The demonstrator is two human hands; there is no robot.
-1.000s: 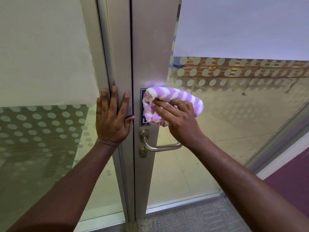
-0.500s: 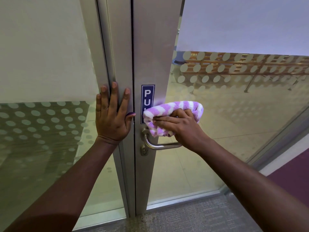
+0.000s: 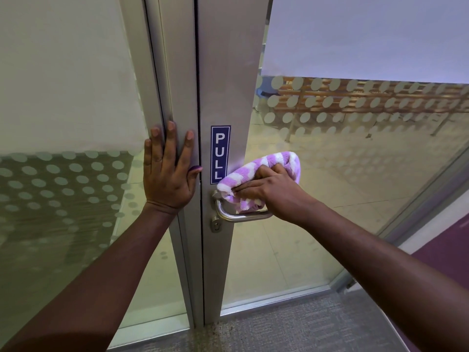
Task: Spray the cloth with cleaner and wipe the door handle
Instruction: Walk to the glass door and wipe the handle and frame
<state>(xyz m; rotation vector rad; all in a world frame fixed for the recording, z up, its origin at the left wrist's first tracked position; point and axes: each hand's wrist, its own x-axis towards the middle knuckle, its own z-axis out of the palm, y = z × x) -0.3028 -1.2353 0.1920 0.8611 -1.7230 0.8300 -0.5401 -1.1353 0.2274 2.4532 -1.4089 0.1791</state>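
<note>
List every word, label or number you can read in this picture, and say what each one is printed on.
"PULL": white letters running down a blue sticker on the metal door frame, just above the door handle.
No other readable text; the striped cloth shows none.

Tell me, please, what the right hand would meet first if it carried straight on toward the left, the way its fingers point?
Most likely the base of the door handle, where it joins the metal door stile. The right hand pushes the striped cloth leftward just above the lever, so the cloth would arrive first. Depth is hard to judge.
</note>
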